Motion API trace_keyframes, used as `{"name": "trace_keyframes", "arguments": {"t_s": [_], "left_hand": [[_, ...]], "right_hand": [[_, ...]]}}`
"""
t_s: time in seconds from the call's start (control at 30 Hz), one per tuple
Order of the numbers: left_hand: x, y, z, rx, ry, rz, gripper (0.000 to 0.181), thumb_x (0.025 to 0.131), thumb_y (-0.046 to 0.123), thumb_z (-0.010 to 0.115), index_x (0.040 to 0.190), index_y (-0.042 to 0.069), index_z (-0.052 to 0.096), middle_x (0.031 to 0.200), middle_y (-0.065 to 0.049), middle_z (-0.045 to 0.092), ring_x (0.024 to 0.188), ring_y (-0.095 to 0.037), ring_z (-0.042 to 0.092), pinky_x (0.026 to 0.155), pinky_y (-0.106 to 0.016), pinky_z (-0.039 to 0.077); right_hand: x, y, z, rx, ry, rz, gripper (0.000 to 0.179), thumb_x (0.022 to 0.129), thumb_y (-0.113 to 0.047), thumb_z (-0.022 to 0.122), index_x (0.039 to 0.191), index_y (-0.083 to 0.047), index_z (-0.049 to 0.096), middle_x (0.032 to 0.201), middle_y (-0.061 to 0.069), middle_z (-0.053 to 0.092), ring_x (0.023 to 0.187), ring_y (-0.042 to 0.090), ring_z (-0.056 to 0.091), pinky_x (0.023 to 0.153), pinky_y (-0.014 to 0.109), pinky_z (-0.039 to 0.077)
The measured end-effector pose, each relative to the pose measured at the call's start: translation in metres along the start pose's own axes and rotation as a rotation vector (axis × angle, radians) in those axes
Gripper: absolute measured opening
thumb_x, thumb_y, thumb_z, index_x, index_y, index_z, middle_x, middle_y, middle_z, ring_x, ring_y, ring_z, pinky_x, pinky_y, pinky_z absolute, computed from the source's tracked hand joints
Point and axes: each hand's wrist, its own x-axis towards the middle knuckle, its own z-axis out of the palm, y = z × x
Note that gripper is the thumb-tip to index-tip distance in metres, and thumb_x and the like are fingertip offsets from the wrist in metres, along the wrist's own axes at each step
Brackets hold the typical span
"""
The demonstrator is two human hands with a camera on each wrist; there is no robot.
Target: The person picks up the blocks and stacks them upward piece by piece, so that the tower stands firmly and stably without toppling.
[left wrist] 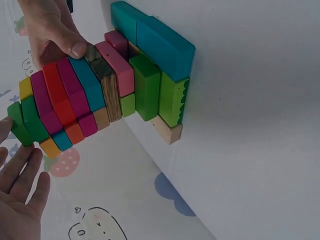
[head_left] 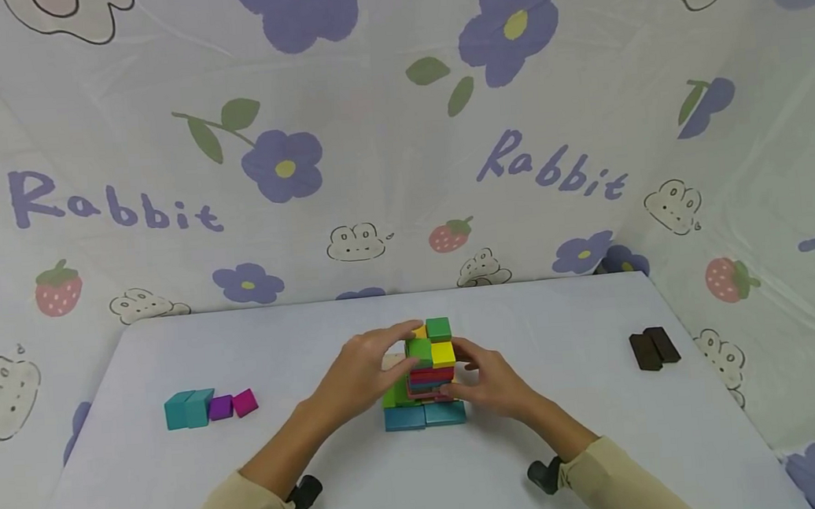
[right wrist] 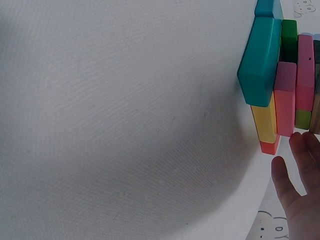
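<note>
A tower of coloured wooden blocks stands at the middle of the table, with two teal-blue blocks along its front base. At its top, my left hand holds a green block between thumb and fingertips. Yellow and green blocks lie in the layer around it. My right hand grips the tower from the right, thumb on the front and fingers at the side. Under that thumb, in the left wrist view, is a blue block. In the right wrist view the fingertips reach a wood-grained block.
Left on the white table are two teal blocks, a purple block and a magenta block. Two dark brown blocks lie far right. A patterned cloth hangs behind.
</note>
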Motion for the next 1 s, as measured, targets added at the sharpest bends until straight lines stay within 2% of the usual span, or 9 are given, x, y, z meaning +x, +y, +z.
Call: {"name": "trace_keyframes", "arguments": {"t_s": [0.3, 0.5, 0.73, 1.0], "left_hand": [[0.0022, 0.0016, 0.0043, -0.011, 0.003, 0.013, 0.056, 0.088, 0.021, 0.078, 0.139, 0.012, 0.058, 0.116, -0.003, 0.072, 0.114, -0.022, 0.066, 0.101, -0.046, 0.050], [0.0016, 0.0018, 0.0026, 0.014, 0.027, 0.012, 0.058, 0.085, 0.024, 0.081, 0.138, 0.013, 0.060, 0.123, -0.004, 0.070, 0.119, -0.024, 0.063, 0.100, -0.045, 0.050], [0.0030, 0.0034, 0.0024, 0.005, 0.029, 0.017, 0.057, 0.086, 0.021, 0.080, 0.138, 0.012, 0.060, 0.110, -0.001, 0.074, 0.110, -0.020, 0.066, 0.100, -0.045, 0.050], [0.0055, 0.0044, 0.0057, 0.012, 0.044, 0.025, 0.056, 0.084, 0.021, 0.082, 0.135, 0.012, 0.061, 0.107, -0.001, 0.074, 0.107, -0.020, 0.067, 0.098, -0.044, 0.052]], "right_hand": [[0.0002, -0.0002, -0.0014, 0.017, -0.012, -0.014, 0.071, 0.086, -0.020, 0.079, 0.146, -0.010, 0.044, 0.137, 0.009, 0.059, 0.126, 0.029, 0.055, 0.102, 0.050, 0.048], [0.0007, -0.0010, -0.0016, 0.012, -0.017, -0.013, 0.071, 0.086, -0.021, 0.079, 0.147, -0.010, 0.044, 0.137, 0.009, 0.059, 0.126, 0.029, 0.055, 0.101, 0.050, 0.049], [0.0000, -0.0015, -0.0021, 0.009, -0.015, 0.000, 0.071, 0.086, -0.021, 0.080, 0.147, -0.011, 0.044, 0.138, 0.008, 0.059, 0.127, 0.029, 0.055, 0.102, 0.049, 0.048], [0.0009, -0.0001, -0.0020, 0.018, -0.014, -0.027, 0.070, 0.086, -0.022, 0.079, 0.146, -0.010, 0.044, 0.136, 0.010, 0.060, 0.125, 0.031, 0.056, 0.101, 0.051, 0.049]]}}
